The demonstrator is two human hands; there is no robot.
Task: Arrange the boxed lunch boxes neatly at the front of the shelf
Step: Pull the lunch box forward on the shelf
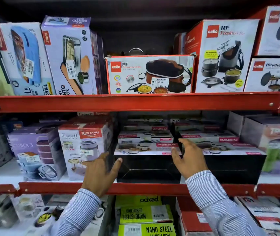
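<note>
On the middle shelf stands a black Varmora lunch box carton (147, 169) with a white printed top, at the shelf's front edge. My left hand (101, 172) presses on its left side, fingers spread. My right hand (188, 160) lies against its right side, fingers in the gap to a second, like carton (234, 166). More Varmora cartons (146, 136) are stacked behind in rows. Neither hand wraps around the carton.
A white Rishabh box (84, 147) and a purple Cubex-3 box (33, 150) stand to the left. A Cello box (150, 74) sits on the upper shelf behind the red rail (135, 102). Green Nano Steel boxes (146, 217) lie on the shelf below.
</note>
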